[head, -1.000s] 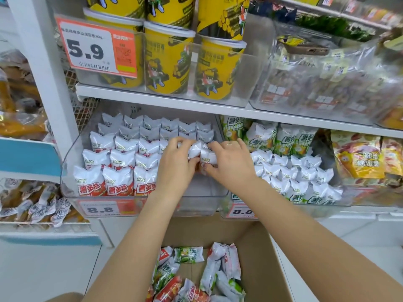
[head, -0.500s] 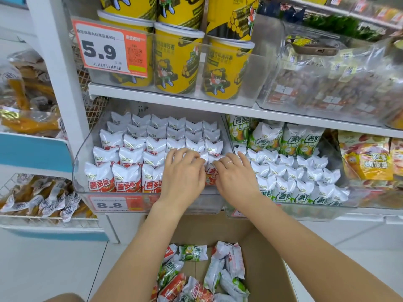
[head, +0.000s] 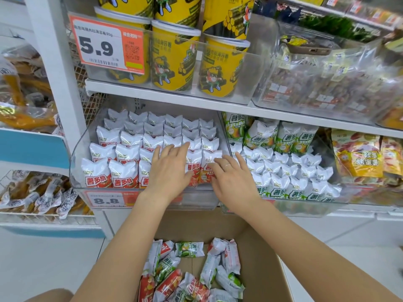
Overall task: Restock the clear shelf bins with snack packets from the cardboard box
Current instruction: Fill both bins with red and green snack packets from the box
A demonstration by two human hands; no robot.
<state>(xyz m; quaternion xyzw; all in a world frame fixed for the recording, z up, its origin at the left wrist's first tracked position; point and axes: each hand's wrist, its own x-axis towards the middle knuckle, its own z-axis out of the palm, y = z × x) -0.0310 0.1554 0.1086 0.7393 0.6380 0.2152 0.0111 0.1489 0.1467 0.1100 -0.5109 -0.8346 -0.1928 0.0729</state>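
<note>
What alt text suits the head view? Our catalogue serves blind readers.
Both hands, left hand and right hand, rest flat on red snack packets in a clear shelf bin. Below, a cardboard box holds loose packets.

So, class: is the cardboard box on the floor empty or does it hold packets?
Holds packets: the cardboard box has red and green snack packets lying loose inside.

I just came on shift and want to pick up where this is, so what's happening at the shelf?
A person is restocking the left clear bin with red packets. Both hands are in it: the left hand and right hand lie flat, fingers straight, on the front packets, with no grip on any. The bin looks nearly full. The cardboard box below holds more red and green packets.
</note>
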